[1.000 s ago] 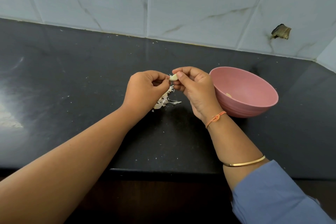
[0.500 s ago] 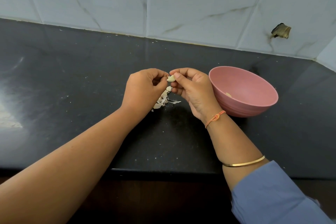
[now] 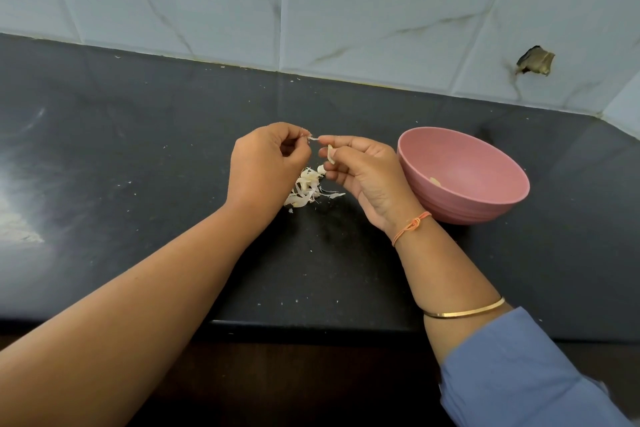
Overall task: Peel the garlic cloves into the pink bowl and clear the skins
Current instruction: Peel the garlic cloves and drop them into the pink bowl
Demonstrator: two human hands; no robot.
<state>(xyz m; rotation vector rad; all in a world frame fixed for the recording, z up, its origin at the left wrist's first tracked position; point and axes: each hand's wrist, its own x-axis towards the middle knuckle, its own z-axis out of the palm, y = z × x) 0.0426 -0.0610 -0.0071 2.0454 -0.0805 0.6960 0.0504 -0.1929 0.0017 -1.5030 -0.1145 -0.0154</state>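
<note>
Garlic clove work is located on my black counter (image 3: 138, 149), which spans the full width of the view and meets a pale marbled tile wall (image 3: 346, 10) at its far edge. One tile at the right has a broken hole (image 3: 535, 61). The pink bowl (image 3: 478, 208) stands upright on the counter, right of centre, just beside my right wrist. My left hand (image 3: 263, 166) is raised above the counter with its fingers curled; thumb and forefinger pinch one end of a thin skin strip (image 3: 313, 139). My right hand (image 3: 363, 170) is level with it, close to the left side of the bowl, fingers curled, gripping the garlic clove (image 3: 330, 153) between thumb and fingers. The clove is pale, clear of the counter and outside the bowl. The right forefinger tip reaches the other end of the strip; I cannot tell whether the strip is attached to the clove. My right forearm carries a blue sleeve (image 3: 519, 374), a gold bangle (image 3: 464, 310) and an orange thread (image 3: 412, 224) at the wrist. A pile of skins (image 3: 306, 189) lies on the counter directly below both hands. One peeled clove (image 3: 435, 180) rests inside the bowl near its bottom.
</note>
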